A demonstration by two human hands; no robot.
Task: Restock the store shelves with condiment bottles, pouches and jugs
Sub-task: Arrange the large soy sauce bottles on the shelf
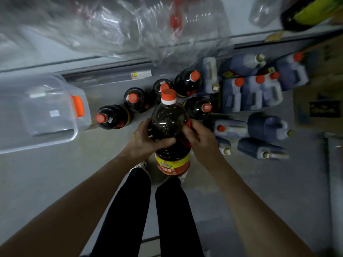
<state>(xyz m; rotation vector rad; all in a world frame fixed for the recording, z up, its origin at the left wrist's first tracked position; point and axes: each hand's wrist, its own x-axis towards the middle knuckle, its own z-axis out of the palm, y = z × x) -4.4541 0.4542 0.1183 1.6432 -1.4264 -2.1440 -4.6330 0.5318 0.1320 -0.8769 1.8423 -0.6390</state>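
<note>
I hold a large dark sauce bottle (169, 125) with an orange cap and a yellow-red label upright above the floor. My left hand (146, 140) grips its shoulder from the left, thumb across the front. My right hand (199, 138) grips it from the right, by its red handle. Several matching dark bottles (136, 100) stand on the floor beyond it. Further right, blue-grey jugs (252, 94) with orange or white caps stand and lie in a cluster.
A clear plastic bin (39, 112) with an orange latch sits on the floor at left. Crumpled clear plastic wrap (118, 28) lies on the low shelf at the top. A cardboard box (319, 108) stands at right. My legs and shoes are below the bottle.
</note>
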